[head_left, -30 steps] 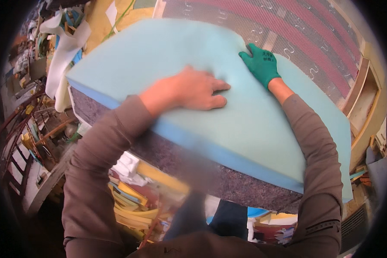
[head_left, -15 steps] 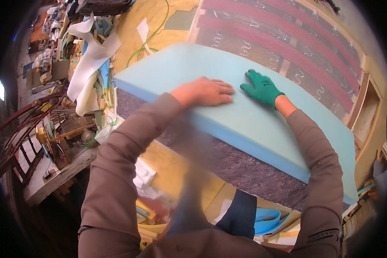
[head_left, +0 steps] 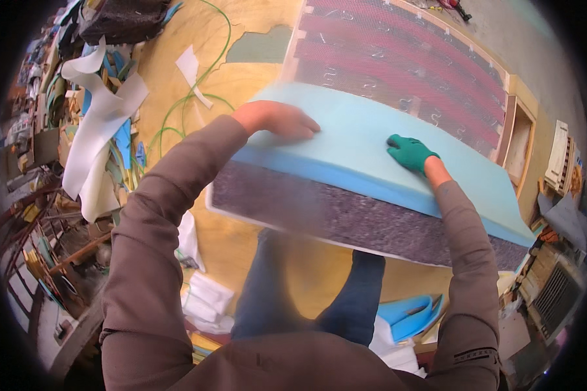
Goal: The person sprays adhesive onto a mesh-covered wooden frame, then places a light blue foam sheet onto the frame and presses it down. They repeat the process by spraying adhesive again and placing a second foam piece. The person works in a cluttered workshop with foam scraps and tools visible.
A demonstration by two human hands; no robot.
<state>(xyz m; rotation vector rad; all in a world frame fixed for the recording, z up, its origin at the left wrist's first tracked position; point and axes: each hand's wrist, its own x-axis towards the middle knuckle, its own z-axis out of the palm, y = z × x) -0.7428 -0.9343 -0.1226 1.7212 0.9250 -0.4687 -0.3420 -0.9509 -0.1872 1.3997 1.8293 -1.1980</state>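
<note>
Cluttered workshop with a yellowish floor (head_left: 254, 19), seen from above. Across the person's front, under both hands, lies a pale blue foam sheet (head_left: 355, 143) on a dark speckled layer (head_left: 372, 218); its long axis slants from upper left to lower right. Bare left hand (head_left: 279, 120), blurred, near the sheet's left end, grip open and flat. Green-gloved right hand (head_left: 412, 154) around mid-length, nearer the right end, fingers slightly curved, grip apart and unclamped.

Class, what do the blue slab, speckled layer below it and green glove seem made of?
Blue slab: probably foam, matte, with a thick, evenly cut edge.
Speckled layer: perhaps felt or rebonded foam, rough, mottled purple-grey.
Green glove: fabric or rubber-coated, matte, fitting closely; unclear which.
</note>
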